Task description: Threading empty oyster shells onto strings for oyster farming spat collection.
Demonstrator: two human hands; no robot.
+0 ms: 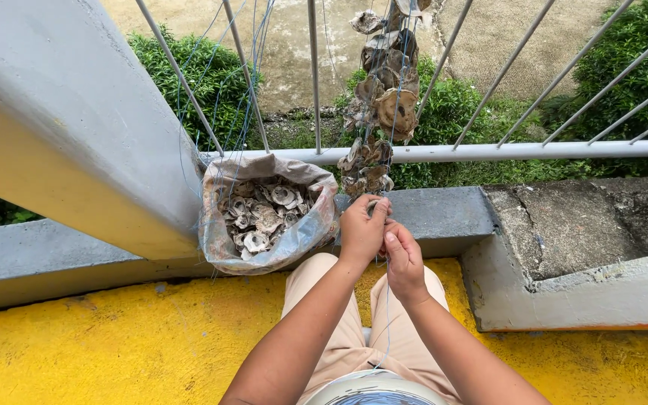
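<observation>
Below rough strung shells (381, 105), both hands (361, 229) pinch thin blue line (388, 315).

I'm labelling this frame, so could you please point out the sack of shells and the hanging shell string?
Sack of shells (223, 244), head view, on its plastic side.
Hanging shell string (395, 109), head view, on a large shell.

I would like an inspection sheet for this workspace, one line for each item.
Surface: yellow painted floor, grey concrete ledge.
Job's things: string of shells hangs along the metal railing; open sack of loose shells leans on the ledge.
Clutter: nothing seen.
Grippers: left hand and right hand both pinch the thin blue line just below the string's lowest shells.
Cables: more thin blue lines run up by the pillar.
Surroundings: green bushes and pavement beyond the railing.
</observation>
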